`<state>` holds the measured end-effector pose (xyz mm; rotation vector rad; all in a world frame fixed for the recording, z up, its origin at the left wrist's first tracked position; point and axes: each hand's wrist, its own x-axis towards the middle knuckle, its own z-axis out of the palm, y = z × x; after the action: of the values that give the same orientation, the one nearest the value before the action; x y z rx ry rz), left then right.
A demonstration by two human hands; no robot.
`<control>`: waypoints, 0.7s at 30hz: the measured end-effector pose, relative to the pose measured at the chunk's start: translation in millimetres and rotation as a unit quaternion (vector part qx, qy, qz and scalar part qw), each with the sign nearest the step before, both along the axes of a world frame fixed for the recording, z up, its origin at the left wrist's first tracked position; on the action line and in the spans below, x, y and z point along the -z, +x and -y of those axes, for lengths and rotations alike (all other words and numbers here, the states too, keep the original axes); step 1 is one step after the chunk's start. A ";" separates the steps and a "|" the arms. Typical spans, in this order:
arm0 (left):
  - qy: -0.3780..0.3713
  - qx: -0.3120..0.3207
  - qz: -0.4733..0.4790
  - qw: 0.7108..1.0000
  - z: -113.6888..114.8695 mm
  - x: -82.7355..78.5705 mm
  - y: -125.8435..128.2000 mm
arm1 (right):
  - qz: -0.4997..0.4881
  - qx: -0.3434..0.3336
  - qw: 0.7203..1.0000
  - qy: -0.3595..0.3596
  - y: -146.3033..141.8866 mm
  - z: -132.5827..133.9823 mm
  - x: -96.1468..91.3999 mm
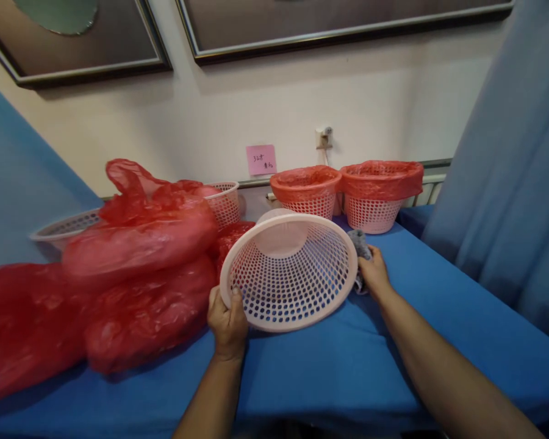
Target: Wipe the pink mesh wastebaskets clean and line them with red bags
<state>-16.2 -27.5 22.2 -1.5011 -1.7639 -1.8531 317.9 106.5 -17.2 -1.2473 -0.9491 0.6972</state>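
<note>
A pale pink plastic mesh basket (283, 292) is tipped on its side, its wide mouth facing me above the blue-covered table. My left hand (229, 320) grips its rim at the lower left, thumb over the edge. At the basket's right side, my right hand (373, 268) is closed on a grey cloth (359, 244). The cloth is bunched beside the basket's outer wall; whether it presses on the wall is hard to see. Part of the cloth is hidden behind the rim and my fingers.
Several filled red plastic bags (141, 238) are heaped at the left. Two baskets lined with red bags, one nearer the middle (306, 192) and one at the right (377, 201), stand by the wall. A blue curtain (507, 171) hangs at the right. The blue tablecloth (320, 378) covers the table.
</note>
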 end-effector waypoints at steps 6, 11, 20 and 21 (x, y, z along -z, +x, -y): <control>0.022 0.000 -0.046 0.999 -7.7 0.4 10.0 | 0.057 0.118 0.975 0.178 4.0 25.6 -20.6; 0.017 0.003 -0.043 0.999 -24.1 -1.8 18.6 | 0.310 -0.041 0.896 0.316 -28.1 60.7 -24.2; -0.180 0.228 0.038 0.956 -5.7 7.0 44.9 | 0.463 -0.175 0.869 -0.001 -52.4 65.6 -16.7; -0.208 0.267 0.026 0.941 -4.6 7.1 46.6 | 0.428 -0.205 0.880 0.003 -56.3 67.5 -14.8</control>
<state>30.5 -22.9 15.1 -2.3015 -2.0105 -1.8090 261.6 39.0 -2.4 -1.3772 -1.9883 0.4397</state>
